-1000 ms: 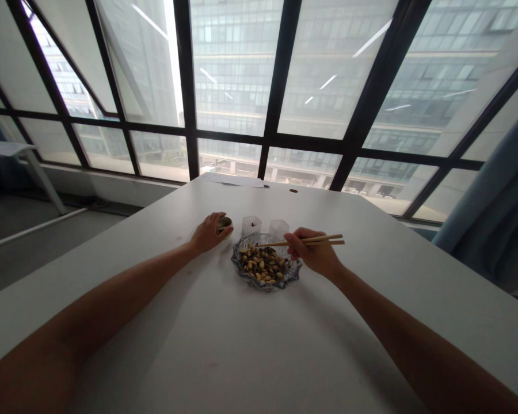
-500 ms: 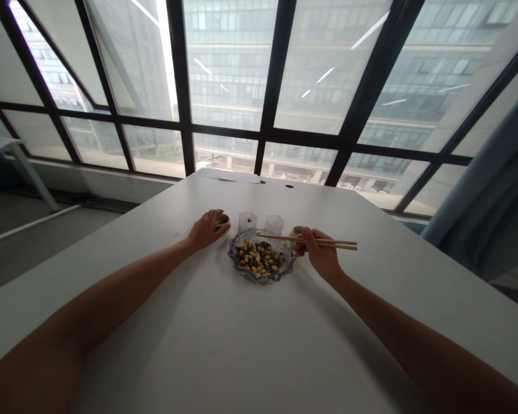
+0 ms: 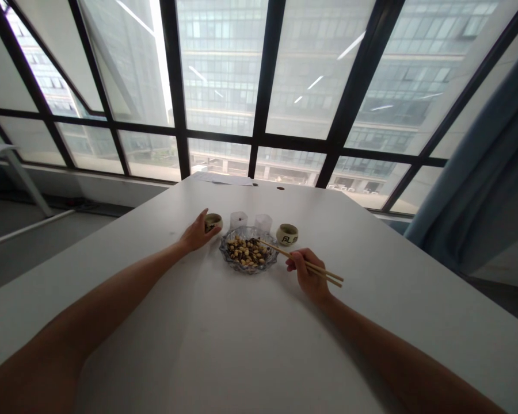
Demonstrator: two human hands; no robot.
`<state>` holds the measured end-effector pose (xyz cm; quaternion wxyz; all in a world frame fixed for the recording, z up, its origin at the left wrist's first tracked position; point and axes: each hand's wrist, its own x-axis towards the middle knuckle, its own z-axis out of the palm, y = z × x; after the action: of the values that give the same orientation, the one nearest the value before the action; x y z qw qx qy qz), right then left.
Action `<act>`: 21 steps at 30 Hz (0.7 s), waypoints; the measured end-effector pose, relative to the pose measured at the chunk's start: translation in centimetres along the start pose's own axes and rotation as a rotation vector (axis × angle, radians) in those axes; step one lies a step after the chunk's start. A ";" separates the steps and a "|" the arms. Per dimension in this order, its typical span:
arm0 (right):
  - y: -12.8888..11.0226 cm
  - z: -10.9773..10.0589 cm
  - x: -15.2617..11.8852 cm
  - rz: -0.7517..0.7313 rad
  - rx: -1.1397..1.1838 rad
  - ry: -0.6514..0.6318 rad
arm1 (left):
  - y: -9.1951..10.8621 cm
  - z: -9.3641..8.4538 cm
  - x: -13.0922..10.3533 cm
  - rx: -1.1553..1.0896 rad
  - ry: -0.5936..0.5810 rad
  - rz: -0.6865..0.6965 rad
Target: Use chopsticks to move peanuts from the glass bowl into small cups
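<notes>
Wooden chopsticks (image 3: 327, 275) are gripped in my right hand (image 3: 311, 275), which is closed around them. Their tips reach over the glass bowl (image 3: 273, 263), a scalloped clear dish, and touch or hover at the pile of nuts and dark seeds (image 3: 248, 251) inside; any piece pinched between them is too small to make out. My left hand (image 3: 198, 231) rests around a small beige cup (image 3: 213, 221) with dark lettering, thumb at its front and fingers at its left side. A matching cup (image 3: 287, 235) stands right of the bowl, above my right hand.
Two translucent white cups (image 3: 239, 220) stand behind the bowl, the left one with something dark in it. A sheet of paper (image 3: 224, 179) lies at the far edge of the white table (image 3: 224, 333). Large windows rise beyond it; a blue curtain (image 3: 470, 190) hangs at right.
My right hand has come lower and nearer, uncovering the right beige cup. The chopsticks have tilted, tips toward the nuts. My left hand stays at its cup; the view has shifted slightly.
</notes>
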<state>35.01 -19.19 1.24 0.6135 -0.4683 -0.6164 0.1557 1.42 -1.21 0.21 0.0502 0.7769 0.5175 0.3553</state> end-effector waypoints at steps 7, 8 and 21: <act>0.3 -0.2 0.3 -0.021 -0.011 -0.008 | 1.2 -1.6 -3.6 0.112 -0.071 -0.117; 0.3 -0.2 0.4 -0.022 -0.011 -0.006 | 1.6 -1.8 -4.0 0.133 -0.082 -0.121; 0.7 -0.5 0.6 -0.059 -0.051 -0.009 | 2.5 -2.4 -4.9 0.088 -0.095 -0.178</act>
<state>35.89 -18.61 1.15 0.6029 -0.4646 -0.6366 0.1240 0.88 -7.15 0.62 0.0721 0.7451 0.5967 0.2891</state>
